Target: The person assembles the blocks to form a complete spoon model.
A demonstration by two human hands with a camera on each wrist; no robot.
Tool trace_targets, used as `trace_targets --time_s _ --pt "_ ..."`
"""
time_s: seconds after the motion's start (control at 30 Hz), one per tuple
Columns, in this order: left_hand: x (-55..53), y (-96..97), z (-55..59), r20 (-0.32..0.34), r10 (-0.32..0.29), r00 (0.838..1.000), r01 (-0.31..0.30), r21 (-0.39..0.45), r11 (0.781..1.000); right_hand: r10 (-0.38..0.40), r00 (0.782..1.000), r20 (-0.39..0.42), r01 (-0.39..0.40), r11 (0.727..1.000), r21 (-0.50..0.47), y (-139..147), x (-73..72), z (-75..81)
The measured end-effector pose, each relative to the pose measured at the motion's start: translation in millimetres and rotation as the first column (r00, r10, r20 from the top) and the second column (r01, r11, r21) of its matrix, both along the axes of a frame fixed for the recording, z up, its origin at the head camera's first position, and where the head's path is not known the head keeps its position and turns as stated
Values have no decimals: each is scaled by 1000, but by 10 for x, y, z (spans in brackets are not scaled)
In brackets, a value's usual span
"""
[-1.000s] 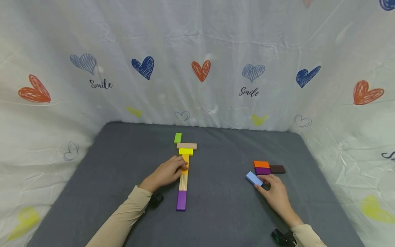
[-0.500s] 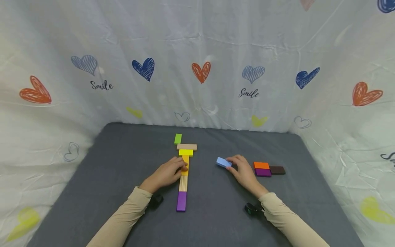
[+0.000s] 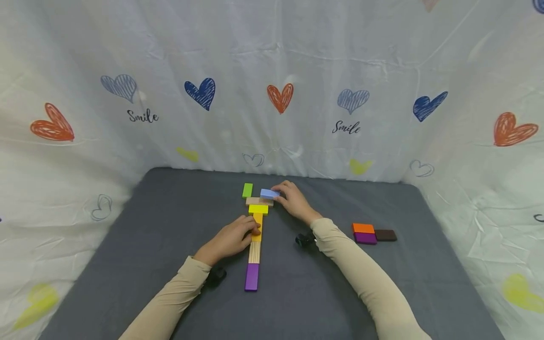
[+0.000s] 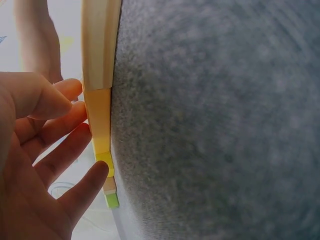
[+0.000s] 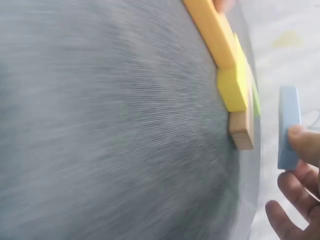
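My right hand [image 3: 295,203] pinches a light blue block [image 3: 268,194] between thumb and fingers. In the right wrist view the blue block [image 5: 288,127] is held above the cloth, apart from the other blocks. In the head view it overlaps the right part of the tan block [image 3: 253,201]. A green block [image 3: 247,190] lies behind the tan one at its left end. My left hand [image 3: 229,240] rests loosely extended fingertips on the orange-yellow block [image 3: 257,219]. That block sits between a yellow block [image 3: 258,209] and a ridged pale wood piece [image 3: 254,252].
A purple block [image 3: 251,277] forms the near end of the row. To the right, an orange block [image 3: 363,228], a dark purple block [image 3: 365,238] and a dark brown block [image 3: 386,235] lie together on the grey cloth [image 3: 314,293]. A white printed curtain [image 3: 238,56] surrounds the table.
My right hand has carried the light blue block leftward and away from me, from beside the right-hand group to over the tan block. My left hand stays on the row.
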State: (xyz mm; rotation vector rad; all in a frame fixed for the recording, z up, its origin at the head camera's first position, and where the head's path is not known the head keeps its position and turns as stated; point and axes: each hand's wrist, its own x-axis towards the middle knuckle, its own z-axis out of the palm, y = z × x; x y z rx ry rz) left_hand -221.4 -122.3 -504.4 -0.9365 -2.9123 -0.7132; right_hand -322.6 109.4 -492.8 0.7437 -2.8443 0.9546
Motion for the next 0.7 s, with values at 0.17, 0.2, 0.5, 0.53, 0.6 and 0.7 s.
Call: trace_targets --time_s 0.17,0.2,0.5,0.53,0.6,0.7 --pt "-4 -4 2 -4 -8 1000 8 3 1000 -3 999 34 1 998 63 -140 -162 23" --pt "-3 -6 2 -2 -6 1000 6 1 1000 -4 999 40 1 998 69 -156 -180 20" --pt "-4 -3 9 5 3 1000 -3 -11 1000 14 995 101 -21 997 71 -219 -298 -32" --pt "-3 -3 10 4 2 1000 -2 -12 1000 20 994 109 -27 998 64 -227 -307 -32" --pt "2 -5 11 4 -2 1000 2 -12 1000 34 992 121 -42 997 59 -244 -325 -34" --pt "8 -5 17 2 -9 1000 9 -7 1000 54 990 134 -63 996 62 -273 -346 -33"
